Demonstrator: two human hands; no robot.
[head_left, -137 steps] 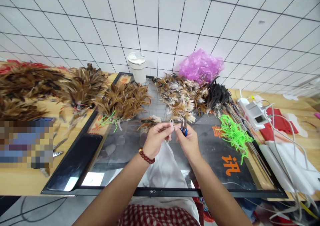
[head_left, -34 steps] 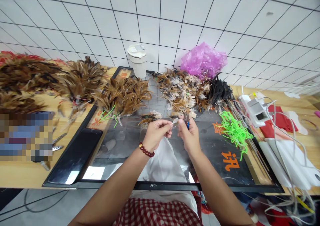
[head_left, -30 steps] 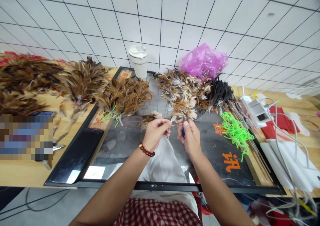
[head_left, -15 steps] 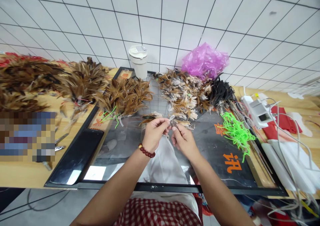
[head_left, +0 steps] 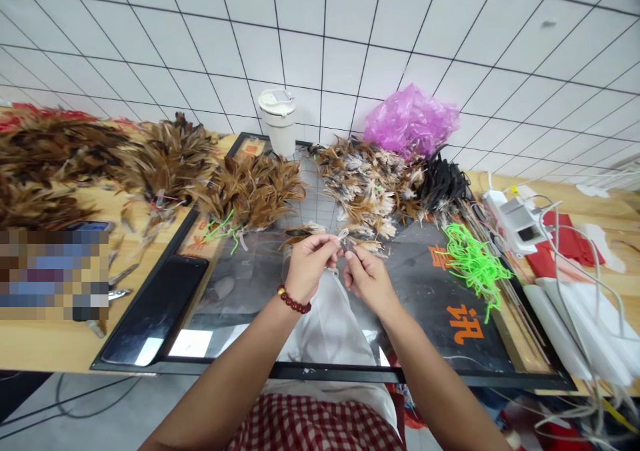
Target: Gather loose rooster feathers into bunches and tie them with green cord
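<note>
My left hand [head_left: 310,269], with a red bead bracelet on the wrist, pinches a small pale loop-shaped piece [head_left: 343,235] above the dark mat [head_left: 435,318]. My right hand [head_left: 367,279] is closed and meets the left at that piece, fingertips pinching it too. The blue-handled tool seen earlier in my right hand is hidden now. A small brown feather bundle [head_left: 303,232] lies just beyond my left hand. A white plastic bag [head_left: 327,324] hangs below both hands.
Piles of brown feathers [head_left: 250,191], mottled feathers [head_left: 367,184] and black feathers [head_left: 443,184] lie on the table. A white cup [head_left: 278,121] and pink bag [head_left: 410,121] stand at the wall. Green ties [head_left: 473,261], a phone [head_left: 150,311], a power strip [head_left: 515,221] with cables lie around.
My right hand moved left and closed in on the pale piece held by my left hand. The blue-handled tool visible in it a second ago no longer shows.
</note>
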